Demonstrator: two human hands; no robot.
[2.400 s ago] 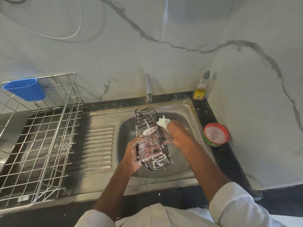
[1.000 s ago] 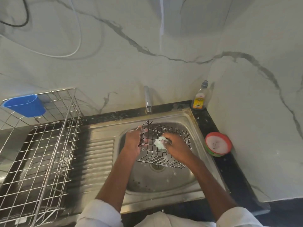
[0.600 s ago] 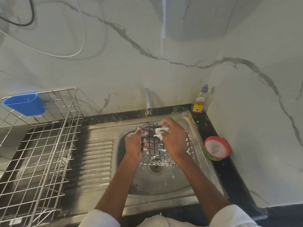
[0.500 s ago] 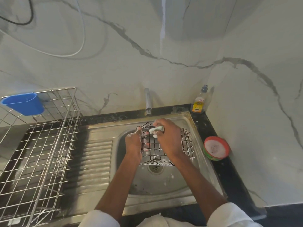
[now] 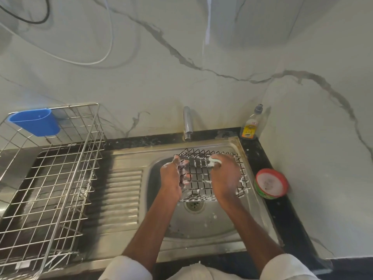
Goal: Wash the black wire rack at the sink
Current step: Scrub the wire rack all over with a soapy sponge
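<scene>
Steel drying rack (image 5: pixel 50 178) with blue cup (image 5: pixel 35 122) — soap bottle (image 5: pixel 250 128), red-rimmed tub (image 5: pixel 270 183).

The right hand (image 5: pixel 225 178) hides part of the black wire rack (image 5: pixel 199 174) and most of the scrubber (image 5: pixel 214 162).

Soapy black wire rack (image 5: pixel 198 174), shiny steel sink (image 5: pixel 201 237)

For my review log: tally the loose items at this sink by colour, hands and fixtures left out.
Black: 1, the wire rack held over the basin
Silver: 1, the drying rack on the drainboard
Blue: 1, the cup hung on the drying rack
Red: 1, the red-rimmed tub on the counter
Yellow: 1, the yellow-labelled bottle in the corner
Pale: 1, the scrub pad under the right hand
Total: 6
</scene>
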